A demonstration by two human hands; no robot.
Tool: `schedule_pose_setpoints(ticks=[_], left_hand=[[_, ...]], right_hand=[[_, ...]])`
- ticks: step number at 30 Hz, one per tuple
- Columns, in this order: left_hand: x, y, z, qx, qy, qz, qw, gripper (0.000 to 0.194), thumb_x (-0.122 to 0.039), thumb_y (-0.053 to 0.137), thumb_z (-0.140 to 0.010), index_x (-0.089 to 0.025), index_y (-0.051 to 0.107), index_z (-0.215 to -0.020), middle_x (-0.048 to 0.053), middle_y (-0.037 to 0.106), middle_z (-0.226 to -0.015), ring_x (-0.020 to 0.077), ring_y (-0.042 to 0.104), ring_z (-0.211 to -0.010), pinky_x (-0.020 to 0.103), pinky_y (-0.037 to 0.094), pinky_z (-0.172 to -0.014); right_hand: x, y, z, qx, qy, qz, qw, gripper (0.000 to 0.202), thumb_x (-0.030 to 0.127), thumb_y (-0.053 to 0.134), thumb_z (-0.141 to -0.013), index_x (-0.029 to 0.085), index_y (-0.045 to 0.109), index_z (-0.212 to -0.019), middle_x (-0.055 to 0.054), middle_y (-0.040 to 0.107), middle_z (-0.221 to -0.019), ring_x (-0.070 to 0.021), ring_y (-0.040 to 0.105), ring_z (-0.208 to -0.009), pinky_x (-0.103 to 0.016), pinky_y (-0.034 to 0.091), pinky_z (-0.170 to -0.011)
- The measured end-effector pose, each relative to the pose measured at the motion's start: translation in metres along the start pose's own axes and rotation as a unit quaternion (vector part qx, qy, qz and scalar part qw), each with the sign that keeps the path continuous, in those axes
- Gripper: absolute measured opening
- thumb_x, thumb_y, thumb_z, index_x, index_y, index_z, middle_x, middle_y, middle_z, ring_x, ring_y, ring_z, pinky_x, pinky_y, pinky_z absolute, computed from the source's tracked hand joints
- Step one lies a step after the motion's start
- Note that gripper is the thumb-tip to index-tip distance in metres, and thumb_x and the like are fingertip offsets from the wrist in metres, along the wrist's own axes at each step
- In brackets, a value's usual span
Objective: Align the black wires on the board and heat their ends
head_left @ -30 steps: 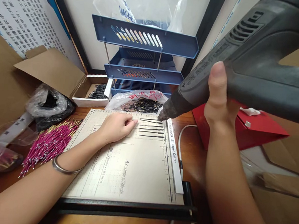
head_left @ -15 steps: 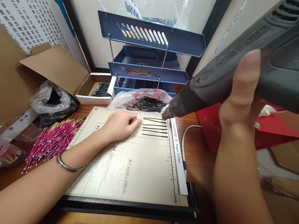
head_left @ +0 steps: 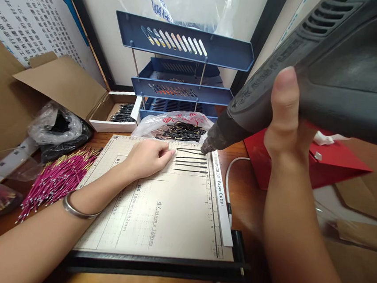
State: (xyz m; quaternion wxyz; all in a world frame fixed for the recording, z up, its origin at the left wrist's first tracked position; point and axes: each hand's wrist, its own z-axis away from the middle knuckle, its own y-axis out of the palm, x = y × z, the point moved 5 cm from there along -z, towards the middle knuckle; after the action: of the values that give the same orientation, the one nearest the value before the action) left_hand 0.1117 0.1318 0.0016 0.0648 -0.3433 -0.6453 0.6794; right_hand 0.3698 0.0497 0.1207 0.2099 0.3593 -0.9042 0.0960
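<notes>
My right hand (head_left: 285, 119) is wrapped round a dark grey heat gun (head_left: 262, 99), its thumb along the side. The nozzle points down and left, over the right ends of several thin black wires (head_left: 191, 161). These wires lie in parallel rows on a cream paper cutter board (head_left: 181, 221) printed with a grid. My left hand (head_left: 148, 159) rests on the board with curled fingers. Its thumb tip is close to the left end of the top wires; whether it pinches one is hidden.
Magenta wires (head_left: 60, 178) lie in a heap left of the board. Behind it are a plastic bag of black wires (head_left: 186, 131), a white box (head_left: 111, 127) and a blue tiered rack (head_left: 185, 41). A red bag (head_left: 333, 160) and a white cable (head_left: 228, 176) are to the right.
The heat gun in my right hand has shifted slightly left and its nozzle a little lower, still over the wires' right ends. The whole view has moved slightly; my left hand stays beside the wires.
</notes>
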Motion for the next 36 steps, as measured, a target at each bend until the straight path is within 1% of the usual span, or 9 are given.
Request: schedule_pose_setpoints(ticks=[6, 11, 16, 19, 23, 27, 31, 34, 36], left_hand=[[0.006, -0.004, -0.001, -0.032, -0.028, -0.01, 0.999, 0.048, -0.054, 0.053, -0.095, -0.023, 0.044, -0.059, 0.006, 0.061, -0.064, 0.0222, 0.051, -0.065, 0.035, 0.027, -0.063], [0.009, -0.007, -0.003, -0.056, -0.04, 0.002, 0.998, 0.049, -0.046, 0.062, -0.094, -0.023, 0.043, -0.056, 0.005, 0.06, -0.06, 0.0218, 0.051, -0.061, 0.034, 0.027, -0.062], [0.007, -0.007, -0.002, -0.057, -0.039, 0.013, 0.998, 0.05, -0.042, 0.066, -0.094, -0.023, 0.04, -0.055, 0.004, 0.058, -0.059, 0.0212, 0.05, -0.061, 0.035, 0.028, -0.062], [0.006, -0.007, -0.002, -0.056, -0.041, 0.012, 0.997, 0.053, -0.041, 0.066, -0.094, -0.023, 0.037, -0.054, 0.003, 0.055, -0.058, 0.0208, 0.047, -0.06, 0.035, 0.028, -0.062], [0.006, -0.007, -0.002, -0.062, -0.03, 0.014, 0.998, 0.055, -0.041, 0.064, -0.095, -0.023, 0.033, -0.054, 0.002, 0.049, -0.054, 0.0195, 0.043, -0.058, 0.035, 0.027, -0.062], [0.006, -0.005, -0.002, -0.06, -0.029, 0.011, 0.998, 0.054, -0.043, 0.062, -0.095, -0.022, 0.033, -0.053, 0.002, 0.047, -0.053, 0.0189, 0.042, -0.058, 0.035, 0.027, -0.063], [0.006, -0.005, -0.002, -0.058, -0.022, 0.016, 0.998, 0.053, -0.044, 0.059, -0.093, -0.022, 0.032, -0.053, 0.002, 0.047, -0.053, 0.0182, 0.042, -0.058, 0.035, 0.027, -0.062], [0.005, -0.005, -0.002, -0.059, -0.007, 0.026, 0.998, 0.054, -0.049, 0.057, -0.094, -0.023, 0.035, -0.053, 0.002, 0.048, -0.053, 0.0185, 0.043, -0.058, 0.035, 0.028, -0.062], [0.005, -0.005, -0.001, -0.059, 0.002, 0.033, 0.998, 0.054, -0.053, 0.057, -0.095, -0.023, 0.037, -0.053, 0.002, 0.051, -0.054, 0.0187, 0.045, -0.058, 0.036, 0.029, -0.062]], right_hand=[[-0.005, 0.0, 0.002, -0.006, 0.03, -0.002, 1.0, 0.046, 0.064, 0.071, -0.097, 0.038, 0.074, -0.134, 0.005, 0.065, -0.155, -0.0275, 0.036, -0.167, -0.047, 0.016, -0.146], [-0.004, 0.002, 0.002, 0.004, 0.042, -0.004, 0.999, 0.043, 0.06, 0.071, -0.097, 0.04, 0.071, -0.135, 0.004, 0.065, -0.154, -0.0256, 0.033, -0.169, -0.048, 0.019, -0.146], [-0.003, 0.003, 0.004, 0.002, 0.085, -0.034, 0.996, 0.05, 0.059, 0.076, -0.094, 0.033, 0.07, -0.136, 0.001, 0.064, -0.155, -0.0271, 0.035, -0.168, -0.047, 0.015, -0.147], [-0.005, 0.001, 0.003, -0.003, 0.087, -0.036, 0.996, 0.054, 0.061, 0.076, -0.093, 0.028, 0.07, -0.136, -0.001, 0.066, -0.153, -0.0278, 0.045, -0.162, -0.047, 0.017, -0.146], [-0.004, -0.001, 0.0, 0.008, 0.068, -0.031, 0.997, 0.04, 0.055, 0.074, -0.097, 0.031, 0.072, -0.129, 0.002, 0.07, -0.148, -0.024, 0.056, -0.153, -0.044, 0.018, -0.145], [0.003, 0.0, -0.003, 0.036, 0.052, -0.039, 0.997, 0.034, 0.046, 0.073, -0.098, 0.027, 0.073, -0.126, -0.001, 0.071, -0.146, -0.0255, 0.045, -0.162, -0.044, 0.017, -0.145], [0.005, -0.001, -0.004, 0.061, 0.079, -0.025, 0.995, 0.035, 0.052, 0.073, -0.098, 0.033, 0.073, -0.128, 0.003, 0.07, -0.148, -0.0229, 0.032, -0.169, -0.04, 0.018, -0.144], [0.002, -0.003, -0.003, 0.069, 0.111, -0.036, 0.991, 0.039, 0.055, 0.075, -0.096, 0.036, 0.072, -0.13, 0.006, 0.068, -0.151, -0.0249, 0.036, -0.167, -0.042, 0.021, -0.144], [0.002, -0.003, -0.003, 0.057, 0.099, -0.055, 0.992, 0.036, 0.052, 0.077, -0.095, 0.035, 0.075, -0.126, 0.005, 0.069, -0.15, -0.0264, 0.043, -0.163, -0.042, 0.022, -0.144]])
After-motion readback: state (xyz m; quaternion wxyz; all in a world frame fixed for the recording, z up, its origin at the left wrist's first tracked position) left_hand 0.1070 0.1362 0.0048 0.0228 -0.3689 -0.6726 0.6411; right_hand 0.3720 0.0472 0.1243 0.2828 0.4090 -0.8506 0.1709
